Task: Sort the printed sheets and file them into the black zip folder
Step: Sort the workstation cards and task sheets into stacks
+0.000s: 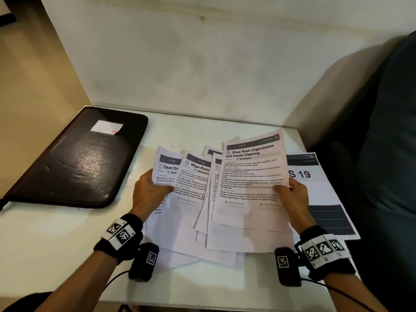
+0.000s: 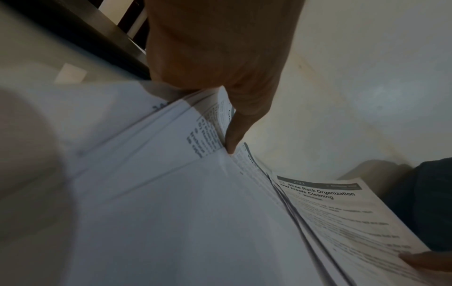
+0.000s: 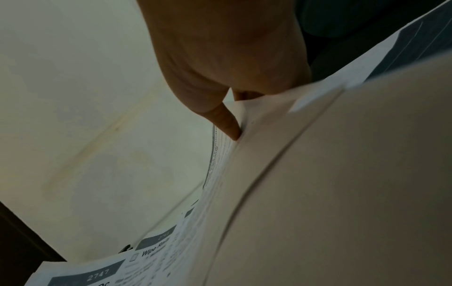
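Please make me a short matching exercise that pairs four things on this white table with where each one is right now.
Things
1. black zip folder
2. sheet headed "Shoe Rack Organization and Insole Cleaning"
3. sheet numbered 2747
4. large sheet printed "S 19"

Places
A. lying flat at the table's right edge, partly under the fanned sheets
B. pinched at its right edge by the right hand
C. closed, at the table's far left
D. leftmost in the fan, gripped by the left hand

Pairs: 1-C, 2-B, 3-D, 4-A
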